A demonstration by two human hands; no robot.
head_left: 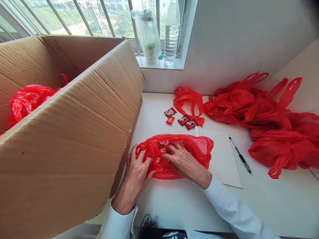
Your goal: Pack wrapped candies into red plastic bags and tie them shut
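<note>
A red plastic bag (196, 142) lies on the white table with its opening toward the left. At that end my left hand (136, 169) grips the bag's edge, thumb and fingers bent around the thin plastic. My right hand (180, 159) reaches over the bag, its fingertips closed at a small red-wrapped candy (161, 151). Several wrapped candies show in and through the bag, partly covered by my fingers. Beyond the bag, dark red candy packets (191, 124) and a smaller bright red one (170, 120) lie loose on the table.
A large open cardboard box (74, 149) holding red bags (32, 96) stands at left. Red plastic bags (239, 99) pile up at right; another bag (189, 96) lies at the back. Paper (221, 159) and a pen (240, 155) lie right. A water bottle (171, 36) stands on the windowsill.
</note>
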